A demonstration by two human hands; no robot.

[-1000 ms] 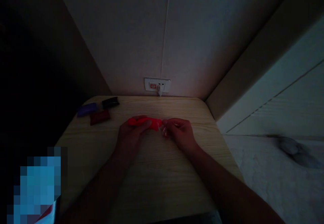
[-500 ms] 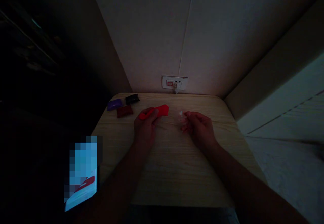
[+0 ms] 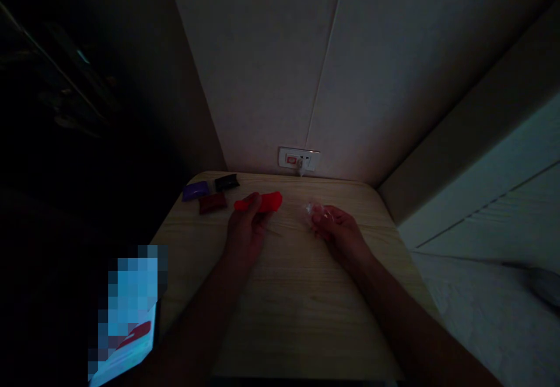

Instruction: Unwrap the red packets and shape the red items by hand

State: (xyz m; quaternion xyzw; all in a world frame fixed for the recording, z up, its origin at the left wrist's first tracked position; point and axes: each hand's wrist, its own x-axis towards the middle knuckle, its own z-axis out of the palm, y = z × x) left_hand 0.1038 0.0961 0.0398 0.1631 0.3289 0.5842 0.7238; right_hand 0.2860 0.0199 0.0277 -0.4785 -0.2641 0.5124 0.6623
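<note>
In dim light my left hand pinches a bright red soft lump above a pale wooden table. A hand's width to the right, my right hand is closed on a crumpled clear plastic wrapper. The two hands are apart, with bare table between them.
Three small packets lie at the table's far left: purple, black and dark red. A wall socket with a plug sits behind the table. A lit screen is at lower left. A bed edge runs along the right.
The wrapper has come off the red lump: my right hand drew it away to the right while my left hand kept the lump. The camera view shifted.
</note>
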